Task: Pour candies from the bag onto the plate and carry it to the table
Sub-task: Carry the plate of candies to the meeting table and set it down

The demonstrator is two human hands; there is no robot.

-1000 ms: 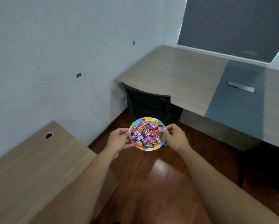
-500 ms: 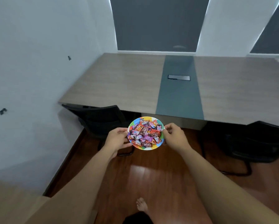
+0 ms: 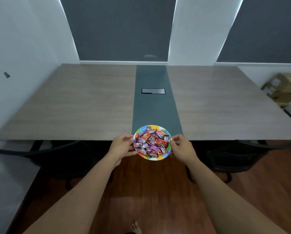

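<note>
A small round plate (image 3: 152,158) with a rainbow rim is heaped with several wrapped candies (image 3: 150,142) in red, purple and brown. I hold it level in the air with both hands: my left hand (image 3: 122,146) grips its left rim, my right hand (image 3: 181,146) pinches its right rim. The plate hangs over the near edge of a large wooden table (image 3: 84,105), right at the table's dark grey centre strip (image 3: 155,112). The candy bag is out of sight.
A black cable hatch (image 3: 153,91) sits in the centre strip. Dark office chairs are tucked under the table at left (image 3: 45,154) and right (image 3: 242,156). Cardboard boxes (image 3: 283,88) stand at the far right. Glossy wooden floor (image 3: 151,191) lies below, with my bare foot (image 3: 136,228) on it.
I have turned right and come closer to the big table. It now fills the view head-on, and the plate has reached its near edge. Both hands keep the same grip.
</note>
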